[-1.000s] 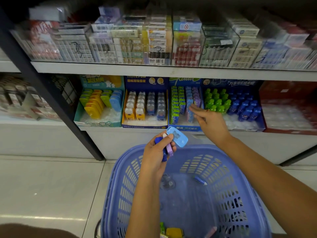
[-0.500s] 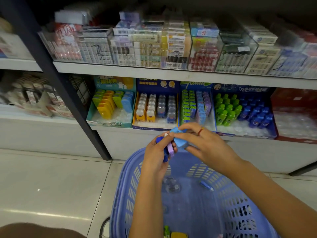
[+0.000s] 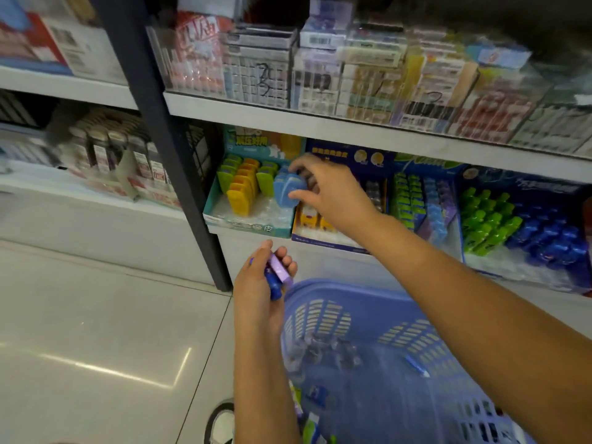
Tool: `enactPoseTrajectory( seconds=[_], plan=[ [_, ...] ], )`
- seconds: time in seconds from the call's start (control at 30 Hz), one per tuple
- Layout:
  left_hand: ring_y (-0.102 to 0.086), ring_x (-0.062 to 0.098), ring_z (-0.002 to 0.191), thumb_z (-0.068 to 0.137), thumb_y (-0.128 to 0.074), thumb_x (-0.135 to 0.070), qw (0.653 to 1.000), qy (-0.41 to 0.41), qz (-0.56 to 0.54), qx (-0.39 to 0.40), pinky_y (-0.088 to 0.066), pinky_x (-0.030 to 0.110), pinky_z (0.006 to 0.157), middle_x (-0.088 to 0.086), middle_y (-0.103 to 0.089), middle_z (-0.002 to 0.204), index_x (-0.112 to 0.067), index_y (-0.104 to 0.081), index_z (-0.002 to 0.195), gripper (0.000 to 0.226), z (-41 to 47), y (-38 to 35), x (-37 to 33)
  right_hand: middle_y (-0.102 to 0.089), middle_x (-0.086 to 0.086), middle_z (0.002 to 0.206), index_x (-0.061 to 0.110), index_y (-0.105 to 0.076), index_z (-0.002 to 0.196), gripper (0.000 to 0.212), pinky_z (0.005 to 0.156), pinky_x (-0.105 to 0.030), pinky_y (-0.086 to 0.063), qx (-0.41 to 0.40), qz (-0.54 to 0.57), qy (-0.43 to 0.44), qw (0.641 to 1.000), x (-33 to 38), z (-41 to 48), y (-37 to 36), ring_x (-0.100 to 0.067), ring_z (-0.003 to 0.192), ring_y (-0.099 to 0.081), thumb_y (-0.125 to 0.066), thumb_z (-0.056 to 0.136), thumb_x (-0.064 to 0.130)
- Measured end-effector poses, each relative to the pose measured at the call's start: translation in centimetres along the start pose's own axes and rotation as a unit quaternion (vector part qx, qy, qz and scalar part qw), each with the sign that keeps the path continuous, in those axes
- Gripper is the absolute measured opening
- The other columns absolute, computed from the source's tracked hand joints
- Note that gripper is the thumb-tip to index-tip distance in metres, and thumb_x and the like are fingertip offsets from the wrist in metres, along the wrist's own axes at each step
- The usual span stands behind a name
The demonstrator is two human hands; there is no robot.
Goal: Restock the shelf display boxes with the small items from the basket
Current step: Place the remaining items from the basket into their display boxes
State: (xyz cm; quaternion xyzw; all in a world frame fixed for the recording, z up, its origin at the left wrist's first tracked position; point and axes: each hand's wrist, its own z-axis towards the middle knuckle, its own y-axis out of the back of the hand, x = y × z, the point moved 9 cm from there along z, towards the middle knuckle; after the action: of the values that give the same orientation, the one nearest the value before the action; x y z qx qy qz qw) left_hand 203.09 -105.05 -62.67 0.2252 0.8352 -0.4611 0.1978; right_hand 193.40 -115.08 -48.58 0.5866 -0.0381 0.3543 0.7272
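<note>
1. The light blue item (image 3: 290, 187) is between the thumb and fingers of your right hand (image 3: 330, 190); the hand is closed on it. It is at the right end of the teal display box (image 3: 243, 219), beside the other blue pieces in that row.
2. In the same box, green pieces (image 3: 266, 182) and yellow pieces (image 3: 240, 197) stand in rows to the left of the blue ones. The front part of the box shows only its clear plastic tray.
3. Your left hand (image 3: 259, 283) is lower, in front of the shelf edge and above the left rim of the basket. It is closed around a dark blue item (image 3: 274, 283) and a light purple stick (image 3: 280, 267).
4. The purple-blue basket (image 3: 336, 302) is under your arms. Inside it lie some clear small pieces, blurred, and one blue stick (image 3: 416, 368) near the right wall.
5. Your right forearm crosses over the dark blue box (image 3: 323, 238) that stands just beside the teal one, so this box is partly hidden.
6. More to the right on the same shelf stand green bottles (image 3: 487, 219) and blue bottles (image 3: 551, 238) in another box.
7. A dark post (image 3: 166, 139) stands to the left of the teal box.
</note>
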Motion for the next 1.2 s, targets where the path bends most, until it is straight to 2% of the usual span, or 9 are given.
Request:
enactPoseTrajectory(
  seconds=[0.27, 0.53, 0.63, 0.7, 0.77, 0.83, 0.9, 1.03, 1.2],
  plan=[
    [-0.064, 0.019, 0.071, 0.097, -0.046, -0.006, 0.999, -0.009, -0.05, 0.009, -0.059, 0.027, 0.063, 0.009, -0.062, 0.081, -0.005, -0.054, 0.113, 0.018, 0.8, 0.5, -0.4, -0.056, -0.017, 0.127, 0.006, -0.056, 0.129, 0.038, 0.103, -0.031, -0.037, 0.044, -0.036, -0.011, 0.998, -1.6, 1.5, -4.8, -0.03, 0.119, -0.052, -0.058, 0.092, 0.015],
    [-0.068, 0.016, 0.069, 0.093, -0.052, -0.002, 0.998, -0.013, -0.054, 0.026, -0.06, 0.028, 0.072, 0.007, -0.068, 0.075, -0.009, -0.059, 0.107, 0.017, 1.0, 0.6, -0.6, -0.056, -0.015, 0.121, 0.006, -0.055, 0.13, 0.038, 0.097, -0.019, -0.036, 0.036, 0.0, -0.043, 0.998, -2.1, 1.9, -5.0, -0.024, 0.114, -0.053, -0.056, 0.093, 0.014],
    [-0.067, 0.018, 0.076, 0.09, -0.056, 0.001, 0.999, -0.017, -0.04, 0.029, -0.059, 0.031, 0.08, 0.01, -0.066, 0.086, -0.011, -0.059, 0.107, 0.021, 1.0, 0.5, -0.6, -0.055, -0.016, 0.115, 0.001, -0.054, 0.129, 0.037, 0.089, -0.012, -0.034, 0.062, 0.008, -0.04, 0.997, -2.1, 1.8, -6.1, -0.023, 0.108, -0.052, -0.056, 0.093, 0.011],
    [-0.068, 0.02, 0.081, 0.089, -0.058, 0.001, 0.999, -0.02, -0.035, 0.027, -0.058, 0.031, 0.082, 0.012, -0.068, 0.092, -0.011, -0.06, 0.106, 0.022, 1.0, 0.6, -0.6, -0.055, -0.011, 0.101, 0.001, -0.06, 0.116, 0.027, 0.086, -0.026, -0.041, 0.039, 0.038, -0.046, 0.997, -2.0, 2.0, -5.7, -0.021, 0.094, -0.053, -0.059, 0.091, 0.012],
    [-0.071, 0.02, 0.084, 0.089, -0.058, 0.001, 0.999, -0.025, -0.032, 0.029, -0.058, 0.03, 0.081, 0.012, -0.071, 0.094, -0.012, -0.061, 0.106, 0.022, 1.1, 0.5, -0.7, -0.057, -0.008, 0.113, 0.006, -0.059, 0.118, 0.028, 0.09, -0.037, -0.045, 0.018, -0.037, -0.008, 0.999, -1.7, 2.3, -5.1, -0.021, 0.105, -0.054, -0.058, 0.092, 0.015],
    [-0.072, 0.02, 0.087, 0.089, -0.057, 0.0, 0.999, -0.027, -0.027, 0.034, -0.058, 0.029, 0.08, 0.011, -0.073, 0.094, -0.013, -0.061, 0.105, 0.021, 1.1, 0.5, -0.6, -0.048, -0.007, 0.14, 0.013, -0.049, 0.136, 0.039, 0.101, -0.037, -0.041, 0.06, -0.216, 0.053, 0.973, -1.3, 2.4, -6.0, -0.026, 0.126, -0.045, -0.047, 0.097, 0.019],
    [-0.072, 0.02, 0.089, 0.089, -0.056, 0.0, 0.998, -0.029, -0.025, 0.04, -0.058, 0.029, 0.081, 0.009, -0.075, 0.092, -0.013, -0.061, 0.104, 0.02, 1.1, 0.4, -0.6, -0.037, -0.006, 0.15, 0.014, -0.033, 0.145, 0.045, 0.1, -0.036, -0.04, 0.088, -0.292, 0.062, 0.95, -1.7, 2.4, -6.7, -0.027, 0.131, -0.041, -0.039, 0.101, 0.021],
    [-0.071, 0.023, 0.094, 0.09, -0.054, 0.0, 0.998, -0.034, -0.015, 0.044, -0.057, 0.03, 0.085, 0.009, -0.075, 0.093, -0.013, -0.06, 0.103, 0.019, 0.9, 0.1, -0.6, -0.033, -0.009, 0.152, 0.009, -0.027, 0.146, 0.047, 0.101, -0.04, -0.041, 0.098, -0.324, 0.058, 0.939, -1.5, 2.4, -7.8, -0.029, 0.134, -0.037, -0.036, 0.1, 0.013],
    [-0.072, 0.024, 0.091, 0.095, -0.048, -0.004, 0.997, -0.028, -0.041, 0.062, -0.059, 0.028, 0.074, 0.01, -0.075, 0.091, -0.008, -0.056, 0.107, 0.015, 0.1, -0.5, -0.9, -0.03, -0.01, 0.153, 0.011, -0.022, 0.148, 0.057, 0.098, -0.04, -0.043, 0.117, -0.337, 0.045, 0.933, -1.5, 2.1, -7.4, -0.032, 0.131, -0.041, -0.041, 0.095, 0.003]
  ],
)
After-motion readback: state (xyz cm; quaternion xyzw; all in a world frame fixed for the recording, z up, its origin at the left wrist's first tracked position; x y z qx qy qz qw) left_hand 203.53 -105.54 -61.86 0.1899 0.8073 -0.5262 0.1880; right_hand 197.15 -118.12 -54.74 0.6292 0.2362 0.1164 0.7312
